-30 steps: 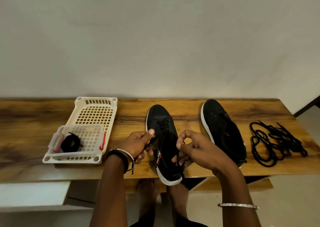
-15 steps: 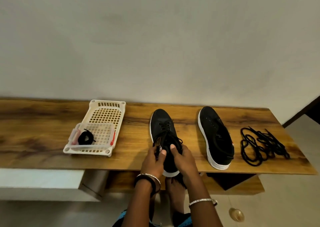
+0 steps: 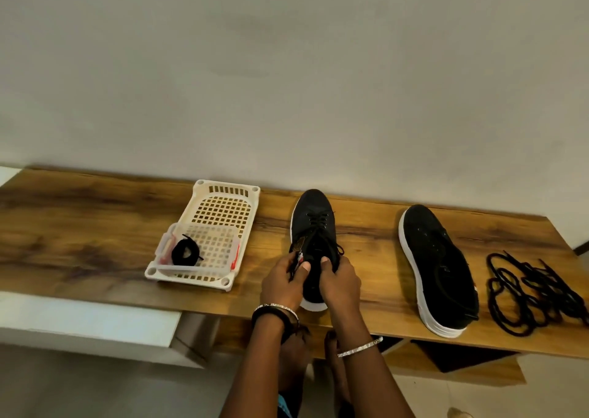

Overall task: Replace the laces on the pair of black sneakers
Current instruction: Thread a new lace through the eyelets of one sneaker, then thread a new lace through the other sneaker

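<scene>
Sneaker (image 3: 314, 226), laced, lies mid-surface (image 3: 95, 226) at the front edge. Both hands have drawn in from a wider pull: left hand (image 3: 282, 285) pinches a lace end (image 3: 292, 266), right hand (image 3: 339, 282) grips its collar. Lacing looks nearly finished; the unlaced partner (image 3: 436, 258) waits nearer the right edge.

I see both forearms bare down to frame edge at 6 o'clock. Left hand (image 3: 282, 285): thumbnail short, pale. On its wrist, silver bangle (image 3: 274, 305), and wide black band (image 3: 271, 318) touching it on 6 o'clock side. Right hand (image 3: 340, 285): thumbnail also pale; thin silver bracelet (image 3: 360, 348) with small glinting links. Between arms at 6 o'clock, scrap of teal-blue cloth (image 3: 284, 405). Bare feet (image 3: 334, 369) in shadow, detail unclear.
</scene>
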A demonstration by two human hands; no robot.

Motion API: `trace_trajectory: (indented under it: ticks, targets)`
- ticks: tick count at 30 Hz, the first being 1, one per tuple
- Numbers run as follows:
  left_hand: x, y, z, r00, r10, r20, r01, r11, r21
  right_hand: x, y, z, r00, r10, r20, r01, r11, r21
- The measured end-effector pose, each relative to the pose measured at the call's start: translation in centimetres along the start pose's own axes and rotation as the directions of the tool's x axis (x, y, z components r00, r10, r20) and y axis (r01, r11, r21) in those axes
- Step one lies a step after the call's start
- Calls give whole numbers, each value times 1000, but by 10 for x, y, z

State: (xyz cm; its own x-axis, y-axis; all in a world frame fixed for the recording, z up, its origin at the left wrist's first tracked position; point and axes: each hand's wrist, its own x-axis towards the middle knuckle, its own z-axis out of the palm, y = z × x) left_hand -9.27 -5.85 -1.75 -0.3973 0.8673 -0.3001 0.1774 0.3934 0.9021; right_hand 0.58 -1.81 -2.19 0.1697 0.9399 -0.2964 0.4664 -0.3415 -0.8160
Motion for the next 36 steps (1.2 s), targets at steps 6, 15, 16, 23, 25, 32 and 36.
trace_trajectory:
  ticks: [6, 15, 16, 23, 25, 32, 36]
  targets:
    - [-15, -2, -32, 984, 83, -160, -84, 996, -1, -32, -19, -2, 932, -223, -286, 134, 944, -301]
    - [-23, 4, -153, 859, 135, -494, -32, 977, 212, -88, -60, 60, 744, -658, -117, 634, 750, -186]
    - [-21, 5, -163, 849, 126, -513, 1, 971, 241, -91, -66, 70, 745, -665, -57, 651, 743, -154]
    - [6, -9, -204, 818, 90, -569, 86, 957, 276, -72, -104, 146, 784, -536, 314, 609, 761, -223]
    - [14, -16, -205, 818, 88, -568, 98, 953, 288, -60, -111, 165, 805, -481, 348, 581, 760, -293]
    - [31, -37, -200, 841, 70, -537, 160, 915, 369, -42, -114, 208, 847, -288, 447, 489, 754, -438]
    - [31, -40, -200, 843, 68, -534, 175, 903, 391, -37, -113, 216, 881, -268, 389, 436, 781, -448]
